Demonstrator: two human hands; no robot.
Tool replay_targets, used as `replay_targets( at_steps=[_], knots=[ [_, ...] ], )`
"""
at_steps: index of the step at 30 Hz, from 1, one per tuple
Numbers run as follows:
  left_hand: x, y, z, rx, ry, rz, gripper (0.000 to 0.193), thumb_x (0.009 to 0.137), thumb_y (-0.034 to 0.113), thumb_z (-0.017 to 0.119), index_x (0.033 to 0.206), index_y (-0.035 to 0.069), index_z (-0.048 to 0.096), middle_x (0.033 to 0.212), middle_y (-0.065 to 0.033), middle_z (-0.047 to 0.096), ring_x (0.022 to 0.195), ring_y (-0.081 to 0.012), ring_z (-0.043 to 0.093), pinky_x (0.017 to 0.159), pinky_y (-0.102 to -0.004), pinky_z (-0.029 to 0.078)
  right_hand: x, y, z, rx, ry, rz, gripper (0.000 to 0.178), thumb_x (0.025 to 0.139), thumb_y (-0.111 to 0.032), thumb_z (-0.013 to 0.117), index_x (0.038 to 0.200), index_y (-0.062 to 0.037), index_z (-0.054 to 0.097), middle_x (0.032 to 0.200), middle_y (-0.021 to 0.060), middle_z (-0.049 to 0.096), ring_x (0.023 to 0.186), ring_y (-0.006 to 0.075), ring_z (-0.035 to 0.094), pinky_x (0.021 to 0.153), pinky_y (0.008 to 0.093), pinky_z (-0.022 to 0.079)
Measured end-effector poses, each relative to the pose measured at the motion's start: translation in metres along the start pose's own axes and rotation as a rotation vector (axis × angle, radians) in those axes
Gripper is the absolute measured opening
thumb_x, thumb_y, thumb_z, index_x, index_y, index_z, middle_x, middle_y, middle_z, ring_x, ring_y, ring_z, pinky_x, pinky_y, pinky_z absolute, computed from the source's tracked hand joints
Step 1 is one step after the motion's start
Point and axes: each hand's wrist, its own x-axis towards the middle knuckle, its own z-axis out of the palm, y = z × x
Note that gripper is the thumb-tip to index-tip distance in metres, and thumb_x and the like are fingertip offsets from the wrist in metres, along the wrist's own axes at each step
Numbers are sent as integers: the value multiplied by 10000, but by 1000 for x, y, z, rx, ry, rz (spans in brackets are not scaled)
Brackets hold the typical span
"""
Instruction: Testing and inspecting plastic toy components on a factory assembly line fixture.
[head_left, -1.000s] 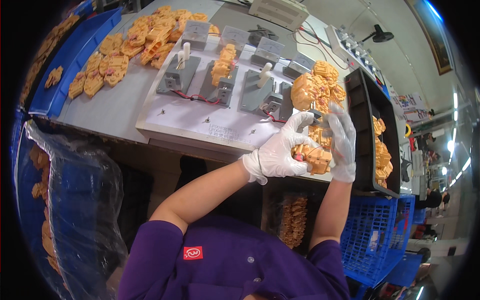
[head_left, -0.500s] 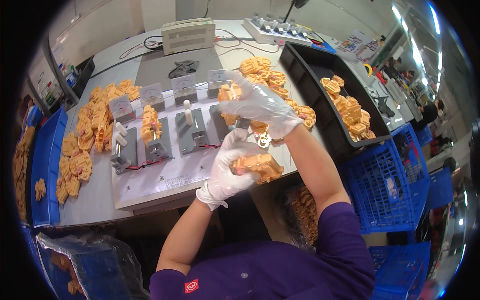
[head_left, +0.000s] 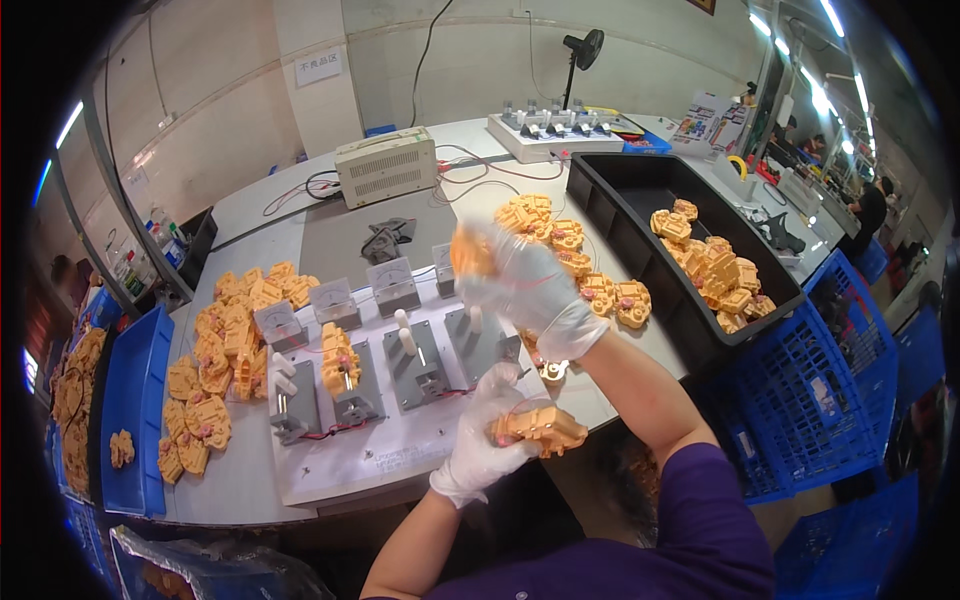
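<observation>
1. Orange part sits low in the middle of the frame, gripped in the left hand.
2. That gloved hand is wrapped tight around it, just above the white board.
3. Right hand is up higher, near the middle. It grips another orange piece, which looks blurry.
4. Grey stands with white pegs line the board. One stand already has an orange part on it.
5. To do this well, I think each part should be held flat and steady, then lined up right over the pegs before it goes down.
6. Orange piles lie left of the board and above the right hand. More sit in the black tray at the right.
7. Hard to see: the shape of the blurry piece, and the fingers under the low part. Blue bins at the left edge are cut off.
</observation>
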Motion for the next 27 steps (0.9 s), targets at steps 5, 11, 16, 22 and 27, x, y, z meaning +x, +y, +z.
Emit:
replay_targets(
  at_steps=[5, 11, 16, 22, 27],
  knots=[
    [-3, 2, 1, -79, 61, -9, 463, 702, 151, 854, 1139, 63, 729, 1402, -89, 411, 1229, -205, 452, 1045, -343, 366, 48, 25, -85, 110, 457, -7, 505, 867, -301, 692, 1302, -65, 588, 959, 78, 684, 873, 131, 658, 784, 290, 538],
    [-6, 0, 13, 208, 225, 160, 492, 678, 92, 815, 1153, 73, 685, 1262, -98, 499, 1198, -225, 464, 1037, -348, 376, 16, 252, -224, 314, 753, 665, 966, 844, -341, 768, 1515, 15, 172, 1126, 128, 613, 823, 190, 653, 531, 334, 522],
    [-8, 34, 24, -485, 305, -304, 736, 895, 147, 687, 1514, 16, 310, 1427, -126, 466, 1258, -217, 521, 1072, -340, 418, -28, 124, -154, 374, 660, 422, 644, 923, -122, 584, 1522, -83, 352, 862, -7, 572, 666, 49, 521, 553, 203, 440],
    [18, 90, 5, -997, 482, -297, 512, 971, 222, 505, 1413, -27, 432, 1379, -181, 525, 1258, -325, 554, 1050, -469, 489, -124, 53, 15, 547, 40, 62, 552, 940, -18, 632, 1463, -84, 470, 1093, -23, 551, 887, 57, 509, 748, 215, 494],
    [83, 77, -30, -310, 497, -36, 486, 994, 140, 563, 1427, -38, 434, 1311, -147, 557, 1187, -241, 581, 1038, -368, 475, -123, 19, 63, 34, 369, -247, 474, 894, -17, 699, 1340, -46, 544, 1177, 34, 584, 993, 92, 545, 823, 247, 489]
  ],
)
